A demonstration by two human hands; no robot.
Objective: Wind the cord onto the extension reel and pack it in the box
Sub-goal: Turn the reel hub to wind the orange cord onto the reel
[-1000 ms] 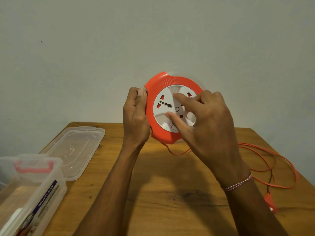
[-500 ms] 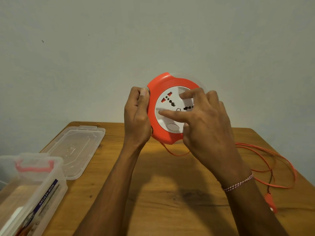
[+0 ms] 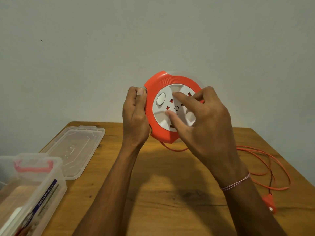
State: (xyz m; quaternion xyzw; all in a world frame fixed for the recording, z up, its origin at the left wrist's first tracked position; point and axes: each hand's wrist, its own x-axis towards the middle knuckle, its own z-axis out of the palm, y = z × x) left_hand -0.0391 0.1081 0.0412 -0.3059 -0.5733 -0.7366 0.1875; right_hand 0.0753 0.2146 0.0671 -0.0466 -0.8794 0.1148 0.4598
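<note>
Winding under way, packing not begun.
Left hand [image 3: 135, 116] grips the extension reel [image 3: 172, 108] rim; right hand [image 3: 204, 120] fingertips press its white hub; orange cord [image 3: 265, 160] lies loose, right; box [image 3: 30, 189] open, near left.

Both forearms were bare, with no sleeve reaching into view. The left hand [image 3: 135, 114] wore nothing, no ring and no watch. On the wrist of the right hand [image 3: 207, 124] there was a thin twisted thread bracelet [image 3: 236, 183], red and white, tied once around.

Wooden table [image 3: 170, 193] carried clear box [image 3: 34, 188], loose lid [image 3: 76, 150], slack orange cord [image 3: 265, 160] with plug [image 3: 269, 200].
</note>
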